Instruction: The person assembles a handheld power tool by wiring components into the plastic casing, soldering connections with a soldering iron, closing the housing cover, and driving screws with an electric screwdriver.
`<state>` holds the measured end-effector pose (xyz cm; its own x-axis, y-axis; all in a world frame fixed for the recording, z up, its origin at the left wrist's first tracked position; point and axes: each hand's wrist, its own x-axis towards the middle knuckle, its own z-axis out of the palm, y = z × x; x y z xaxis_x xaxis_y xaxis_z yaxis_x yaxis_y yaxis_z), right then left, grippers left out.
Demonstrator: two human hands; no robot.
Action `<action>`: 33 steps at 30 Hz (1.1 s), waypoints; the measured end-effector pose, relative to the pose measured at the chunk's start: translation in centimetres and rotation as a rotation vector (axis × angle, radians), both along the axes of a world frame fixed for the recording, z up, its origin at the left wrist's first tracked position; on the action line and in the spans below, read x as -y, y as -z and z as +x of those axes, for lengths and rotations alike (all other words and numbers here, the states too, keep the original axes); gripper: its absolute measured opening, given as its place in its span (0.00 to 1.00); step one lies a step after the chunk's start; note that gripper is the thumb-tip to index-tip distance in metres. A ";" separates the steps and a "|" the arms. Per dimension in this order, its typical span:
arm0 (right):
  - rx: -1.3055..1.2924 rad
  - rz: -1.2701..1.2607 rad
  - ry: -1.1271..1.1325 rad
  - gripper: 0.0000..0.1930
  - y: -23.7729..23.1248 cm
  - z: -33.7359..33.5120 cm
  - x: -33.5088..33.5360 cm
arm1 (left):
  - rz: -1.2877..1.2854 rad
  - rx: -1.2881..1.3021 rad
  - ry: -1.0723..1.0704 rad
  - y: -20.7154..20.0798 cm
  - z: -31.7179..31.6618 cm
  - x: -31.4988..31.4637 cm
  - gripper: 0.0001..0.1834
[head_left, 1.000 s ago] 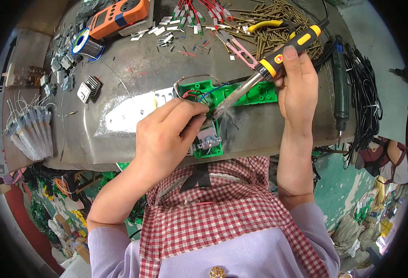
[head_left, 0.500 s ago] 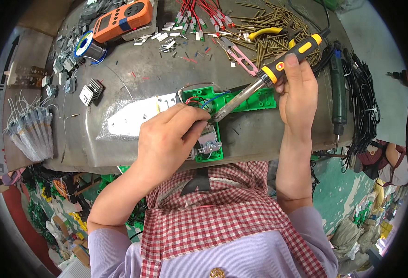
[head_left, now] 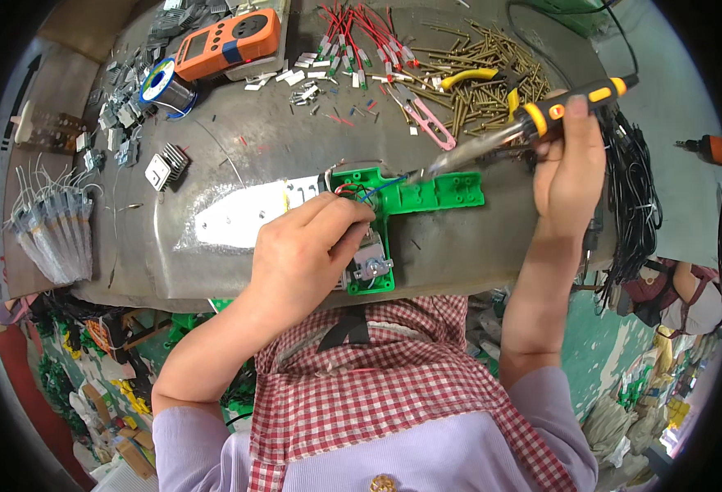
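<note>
My right hand [head_left: 570, 168] is closed around the black and yellow handle of a soldering iron [head_left: 554, 114]. The iron slants down to the left, blurred, its tip end above the green plastic housing [head_left: 430, 195]. My left hand [head_left: 299, 250] reaches over the housing's left part, thumb and fingers pinched together; whatever is between them is hidden. Close to those fingertips run a blue wire [head_left: 381, 190] and red wires [head_left: 347, 188]. Below them a metal component [head_left: 372, 264] sits in the housing. A white, pointed plate [head_left: 234, 215] extends left from the housing.
An orange meter [head_left: 230, 43], a solder spool [head_left: 166, 88], pink-handled snips [head_left: 426, 119] and a heap of brass-coloured screws [head_left: 496, 94] lie toward the back. Bagged parts [head_left: 49, 234] are at left, black cables [head_left: 633, 205] at right. A finned metal part [head_left: 166, 166] lies left of centre.
My right hand has moved right and slightly up, drawing the soldering iron away from my left fingertips. My left hand stays pinched at nearly the same spot over the housing.
</note>
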<state>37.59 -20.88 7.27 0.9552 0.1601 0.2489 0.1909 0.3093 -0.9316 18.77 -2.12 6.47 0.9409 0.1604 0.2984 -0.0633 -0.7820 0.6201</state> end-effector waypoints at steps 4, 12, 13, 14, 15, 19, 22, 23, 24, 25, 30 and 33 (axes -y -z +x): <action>0.215 -0.090 0.060 0.13 -2.3 2.8 -2.3 | 0.023 0.038 -0.026 0.7 -0.9 -0.5 0.09; 0.538 -0.245 0.065 0.13 -3.1 9.0 -10.1 | -0.002 0.034 0.007 0.7 -1.0 -0.1 0.08; 0.554 -0.255 0.084 0.13 -3.2 9.6 -11.5 | 0.006 0.046 -0.003 0.5 -1.1 0.0 0.08; 0.594 -0.276 0.098 0.13 -3.6 9.6 -12.8 | 0.001 0.037 0.001 0.6 -1.2 0.0 0.08; 0.630 -0.297 0.114 0.13 -3.9 9.5 -14.0 | -0.004 0.026 0.005 0.6 -1.3 0.0 0.08; 0.659 -0.329 0.110 0.13 -2.2 12.2 -18.6 | 0.015 0.034 0.001 0.6 -1.3 0.1 0.08; 0.487 -0.571 -0.002 0.14 -0.6 13.9 -19.7 | 0.015 0.028 0.002 0.6 -1.1 0.2 0.07; 0.333 -0.755 -0.115 0.15 -0.3 14.5 -19.6 | 0.015 0.023 0.004 0.7 -1.1 0.3 0.07; 0.260 -0.814 -0.336 0.15 -0.1 15.3 -19.2 | 0.026 0.029 0.002 0.6 -0.8 0.1 0.07; 0.165 -0.872 -0.557 0.15 0.1 15.3 -18.2 | 0.025 0.023 0.006 0.7 -0.7 0.1 0.07; 0.259 -0.947 -1.077 0.11 -2.3 7.6 -12.9 | -0.002 0.014 -0.003 0.4 -1.0 -0.2 0.08; 0.201 -1.063 -1.227 0.11 -3.2 4.4 -9.5 | 0.006 -0.008 -0.002 0.3 -0.7 -0.4 0.09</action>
